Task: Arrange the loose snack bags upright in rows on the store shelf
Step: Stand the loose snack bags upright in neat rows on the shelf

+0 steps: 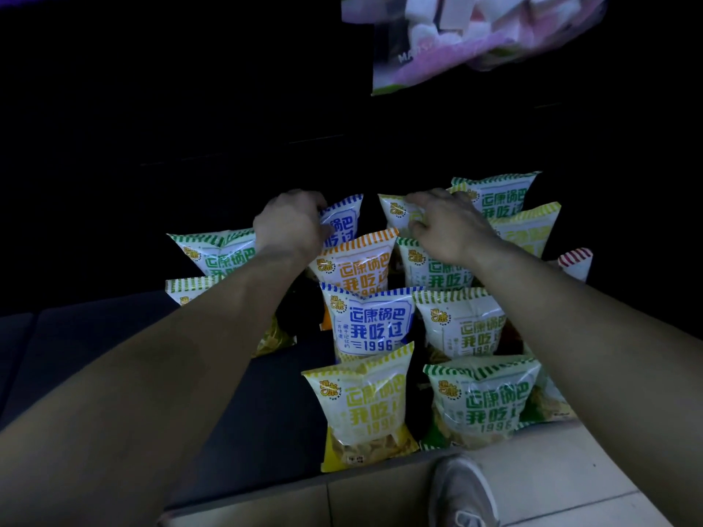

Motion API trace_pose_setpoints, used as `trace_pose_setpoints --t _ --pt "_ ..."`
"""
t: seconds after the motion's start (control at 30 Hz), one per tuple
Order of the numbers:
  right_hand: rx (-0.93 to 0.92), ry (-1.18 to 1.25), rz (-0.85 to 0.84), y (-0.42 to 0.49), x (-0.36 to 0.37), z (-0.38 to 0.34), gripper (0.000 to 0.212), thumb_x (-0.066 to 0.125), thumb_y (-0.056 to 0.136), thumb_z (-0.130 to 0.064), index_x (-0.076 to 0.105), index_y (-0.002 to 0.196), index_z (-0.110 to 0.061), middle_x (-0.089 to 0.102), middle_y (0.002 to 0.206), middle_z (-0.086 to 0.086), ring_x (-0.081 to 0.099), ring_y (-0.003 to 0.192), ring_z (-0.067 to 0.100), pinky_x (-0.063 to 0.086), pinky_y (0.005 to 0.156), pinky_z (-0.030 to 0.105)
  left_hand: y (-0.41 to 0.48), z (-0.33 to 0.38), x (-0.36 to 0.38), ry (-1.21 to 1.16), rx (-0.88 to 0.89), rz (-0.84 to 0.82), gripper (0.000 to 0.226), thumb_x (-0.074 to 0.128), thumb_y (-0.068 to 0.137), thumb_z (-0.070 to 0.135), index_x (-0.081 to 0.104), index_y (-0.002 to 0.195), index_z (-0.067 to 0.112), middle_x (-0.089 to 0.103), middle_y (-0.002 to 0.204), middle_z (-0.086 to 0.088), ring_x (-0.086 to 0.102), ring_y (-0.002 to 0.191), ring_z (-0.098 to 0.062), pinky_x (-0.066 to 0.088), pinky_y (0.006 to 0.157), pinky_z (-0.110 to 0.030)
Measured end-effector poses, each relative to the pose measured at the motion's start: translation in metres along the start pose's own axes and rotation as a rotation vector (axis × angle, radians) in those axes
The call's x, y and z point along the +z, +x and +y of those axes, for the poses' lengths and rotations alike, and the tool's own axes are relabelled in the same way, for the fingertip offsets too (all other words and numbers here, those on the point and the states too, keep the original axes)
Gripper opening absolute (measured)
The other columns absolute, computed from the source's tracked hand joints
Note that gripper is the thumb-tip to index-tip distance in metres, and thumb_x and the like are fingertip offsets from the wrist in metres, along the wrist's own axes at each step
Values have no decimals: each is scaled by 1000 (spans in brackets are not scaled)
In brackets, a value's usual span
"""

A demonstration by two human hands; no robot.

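Left grip (291, 222) is pinching the back blue bag (344, 222), right grip (449, 226) seemingly clamping the back yellow bag (397, 213) in this dimness, the left forearm (228, 310) risking knocking the orange bag (357, 264) over.

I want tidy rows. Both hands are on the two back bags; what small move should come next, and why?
Probably stand both back bags straight and draw them together. The left hand grips the tilted blue-striped white snack bag behind the orange-striped white bag; the right hand holds the yellow-striped white bag beside it, with a dark gap between them.
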State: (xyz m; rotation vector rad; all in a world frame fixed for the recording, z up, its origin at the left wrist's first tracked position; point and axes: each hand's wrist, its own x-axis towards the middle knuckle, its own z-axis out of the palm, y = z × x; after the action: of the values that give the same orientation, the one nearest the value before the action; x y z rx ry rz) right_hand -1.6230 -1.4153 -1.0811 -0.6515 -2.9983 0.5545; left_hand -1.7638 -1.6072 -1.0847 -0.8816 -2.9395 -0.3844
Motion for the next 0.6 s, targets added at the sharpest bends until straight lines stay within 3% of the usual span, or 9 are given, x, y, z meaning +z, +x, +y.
trace_pose_setpoints --t 0.47,0.6 --pt "-1 -10 10 2 7 7 57 52 98 -40 35 151 -29 37 154 -1 28 135 32 36 103 44 0 24 15 -18 55 100 34 70 83 47 69 114 32 71 101 -2 66 88 -27 37 59 -30" --pt "3 -18 -11 1 6 7 59 53 98 -41 32 152 -29 35 156 -1 27 139 31 33 106 44 3 24 16 -68 42 40 40 69 84 50 65 119 33 70 109 0 65 95 -23 47 65 -33"
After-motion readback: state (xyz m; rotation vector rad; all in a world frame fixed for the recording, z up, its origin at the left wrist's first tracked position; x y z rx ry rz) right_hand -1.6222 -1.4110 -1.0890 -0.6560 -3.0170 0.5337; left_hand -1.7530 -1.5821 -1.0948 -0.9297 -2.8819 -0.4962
